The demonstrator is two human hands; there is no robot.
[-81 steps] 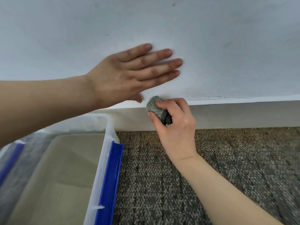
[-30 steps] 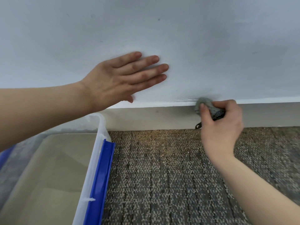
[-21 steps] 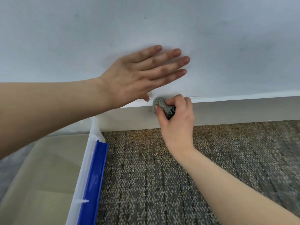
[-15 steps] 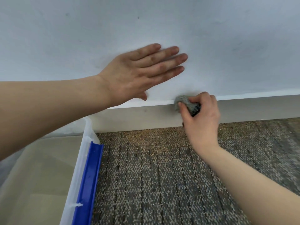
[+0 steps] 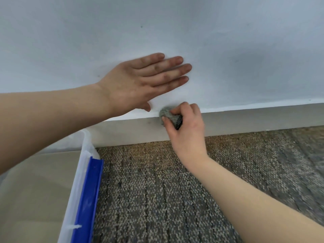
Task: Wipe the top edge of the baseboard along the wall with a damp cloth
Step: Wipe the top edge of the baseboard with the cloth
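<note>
Pinching a balled grey cloth (image 5: 169, 116), the right grip (image 5: 185, 134) has its thumb and fingers curled round the wad. It presses the wad onto the top edge of the baseboard (image 5: 254, 120), just where that edge meets the wall (image 5: 228, 41). At about 10 o'clock from the cloth, the left grip (image 5: 136, 83) lies released and flat on the wall. Its fingers are straight and point toward 3 o'clock, and its thumb tip is just beside the cloth. It holds nothing and looks like a brace. The baseboard runs from 9 o'clock to 3 o'clock across the view, with carpet (image 5: 175, 199) below it. At 7 o'clock from the right grip, a clear bin (image 5: 77, 181) with a blue latch (image 5: 87, 199) sits on the carpet close to the baseboard.

The step in hand seems to be the wiping stroke itself, with the cloth in contact partway along the edge. Which stretch is already clean cannot be told. The next move calls for sliding the cloth along the ledge under steady pressure, without letting it slip down the baseboard's face or smear the wall. Toward 3 o'clock the run is open. Toward 9 o'clock the left grip and the bin crowd the path and would need shifting.
</note>
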